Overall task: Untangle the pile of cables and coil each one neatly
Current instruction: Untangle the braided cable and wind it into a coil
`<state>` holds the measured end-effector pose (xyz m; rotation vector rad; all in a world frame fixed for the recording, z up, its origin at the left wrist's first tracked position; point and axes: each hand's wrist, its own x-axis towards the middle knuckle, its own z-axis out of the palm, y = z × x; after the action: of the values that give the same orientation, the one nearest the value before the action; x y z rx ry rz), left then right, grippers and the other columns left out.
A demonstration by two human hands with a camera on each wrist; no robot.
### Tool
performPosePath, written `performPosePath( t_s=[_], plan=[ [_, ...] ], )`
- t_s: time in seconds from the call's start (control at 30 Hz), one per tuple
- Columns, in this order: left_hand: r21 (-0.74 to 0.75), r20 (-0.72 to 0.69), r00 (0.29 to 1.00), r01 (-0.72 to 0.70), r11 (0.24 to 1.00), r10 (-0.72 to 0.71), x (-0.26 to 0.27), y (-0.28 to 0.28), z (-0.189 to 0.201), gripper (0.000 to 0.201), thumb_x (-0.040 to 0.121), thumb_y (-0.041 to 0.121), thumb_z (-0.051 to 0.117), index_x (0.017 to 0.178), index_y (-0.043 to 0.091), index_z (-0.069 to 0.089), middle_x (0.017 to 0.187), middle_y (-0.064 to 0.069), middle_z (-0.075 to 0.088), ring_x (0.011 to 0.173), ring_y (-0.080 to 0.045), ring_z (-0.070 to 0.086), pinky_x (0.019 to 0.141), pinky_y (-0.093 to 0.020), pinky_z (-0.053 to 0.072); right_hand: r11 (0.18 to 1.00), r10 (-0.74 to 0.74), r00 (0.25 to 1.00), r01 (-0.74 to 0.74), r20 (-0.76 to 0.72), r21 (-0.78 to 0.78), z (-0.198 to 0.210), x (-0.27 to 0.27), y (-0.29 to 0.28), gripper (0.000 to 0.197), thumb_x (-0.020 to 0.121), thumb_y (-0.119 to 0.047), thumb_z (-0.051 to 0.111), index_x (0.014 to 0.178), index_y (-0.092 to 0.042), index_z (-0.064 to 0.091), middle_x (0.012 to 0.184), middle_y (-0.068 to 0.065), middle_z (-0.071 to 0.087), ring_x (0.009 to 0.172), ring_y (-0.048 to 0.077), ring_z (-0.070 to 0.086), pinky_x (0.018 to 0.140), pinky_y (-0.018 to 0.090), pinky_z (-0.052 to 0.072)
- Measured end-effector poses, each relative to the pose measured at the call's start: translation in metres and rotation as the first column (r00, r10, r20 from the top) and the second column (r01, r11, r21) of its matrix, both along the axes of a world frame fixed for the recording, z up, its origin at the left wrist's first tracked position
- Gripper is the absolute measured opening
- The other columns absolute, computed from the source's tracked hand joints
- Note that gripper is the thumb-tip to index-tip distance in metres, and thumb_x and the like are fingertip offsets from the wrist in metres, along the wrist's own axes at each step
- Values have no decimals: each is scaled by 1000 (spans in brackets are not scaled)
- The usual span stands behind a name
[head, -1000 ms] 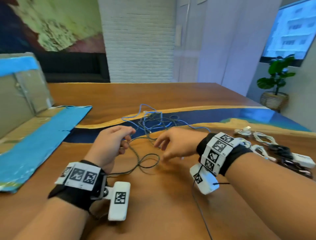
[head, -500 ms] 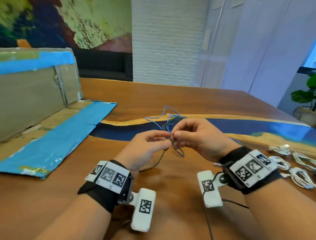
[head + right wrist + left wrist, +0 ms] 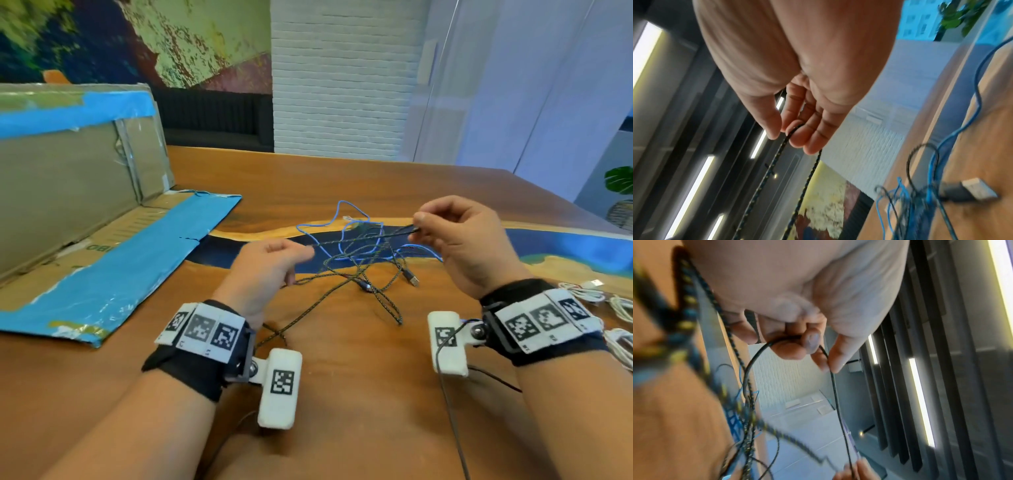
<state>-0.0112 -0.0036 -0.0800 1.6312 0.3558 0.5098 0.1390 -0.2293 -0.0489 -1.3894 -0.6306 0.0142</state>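
A: What have the hands got?
B: The left hand (image 3: 267,265) and the right hand (image 3: 459,240) each pinch the same dark braided cable (image 3: 363,240), with a stretch of it drawn between them above the table (image 3: 342,178). The left grip is thumb and curled fingers closed round the cable, plain in the left wrist view; the right grip pinches it between thumb and fingertips (image 3: 797,136).

A: And the rest of the pile?
B: It lies on the table between and just beyond the hands: more of the braided cable looping down toward the wrists, tangled with a thin blue cable (image 3: 342,219). A USB plug (image 3: 412,279) rests at the pile's right edge. Whether that plug belongs to the held cable I cannot tell; the strands cross too thickly there.

A: Anything else about?
B: White cables (image 3: 596,298) lie bundled at the far right, and a flattened cardboard box with blue tape (image 3: 102,246) sits at the left
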Motion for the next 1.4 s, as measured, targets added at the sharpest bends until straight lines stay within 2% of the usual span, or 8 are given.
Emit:
performPosePath(
  t_s=[0.17,0.33,0.47,0.7,0.9,1.0,1.13,1.4],
  plan=[
    [-207,181,977,-75,976,113,-2,4,5,28,97,27,66,69,27,69,71,8,62,83,-18,58,71,-35,42,993,15,999,-20,-42,-120,-7,-1,-33,36,52,-17,94,83,-13,76,71,3,70,66,20,63,72,32,57],
    [-244,303,948,-17,970,93,-4,-9,10,14,101,23,59,92,21,69,71,7,60,79,-14,58,70,-31,42,710,128,991,-57,49,-702,-13,-18,-35,22,80,-14,85,99,-20,78,72,3,61,50,7,48,52,23,45],
    [-62,334,936,-97,993,112,-6,-16,19,14,97,18,66,90,22,77,71,16,68,65,2,56,59,-16,41,819,-32,979,142,202,-555,-16,-23,-33,28,84,-21,82,109,-30,76,95,-5,73,60,4,52,58,11,44],
    [87,300,909,275,958,-288,-6,-55,37,6,80,24,77,80,21,82,77,-5,68,76,-15,60,71,-28,56,880,239,965,-168,109,-444,-22,-56,-1,66,86,-9,78,140,-36,50,83,13,75,67,11,60,62,17,46],
    [163,196,791,556,815,-579,-7,-56,44,15,80,27,69,71,17,76,83,-11,72,95,-40,63,92,-43,55,823,233,969,-238,-76,-515,-37,-48,1,12,99,-13,63,104,-23,69,78,9,66,62,23,51,56,32,45],
    [214,132,855,469,857,-501,-4,-43,35,22,85,30,66,79,16,81,83,-11,72,95,-44,63,91,-42,54,857,208,965,-258,-160,-445,-45,-45,2,18,102,-10,58,87,-10,69,72,6,65,56,15,58,55,26,48],
    [245,18,972,225,943,-236,2,-26,13,23,92,4,65,98,20,79,90,-3,73,89,-13,65,80,-29,52,921,212,957,-263,-197,-289,-48,-46,7,16,101,-5,58,91,-5,71,76,12,68,60,21,65,58,28,57],
    [209,-274,874,462,862,-402,-5,-25,-6,42,90,-10,63,120,18,71,117,-6,73,90,-13,64,75,-22,52,954,296,894,-292,-336,62,-45,-49,9,16,100,-4,52,99,-1,68,84,17,69,70,28,67,65,30,60]
  ],
)
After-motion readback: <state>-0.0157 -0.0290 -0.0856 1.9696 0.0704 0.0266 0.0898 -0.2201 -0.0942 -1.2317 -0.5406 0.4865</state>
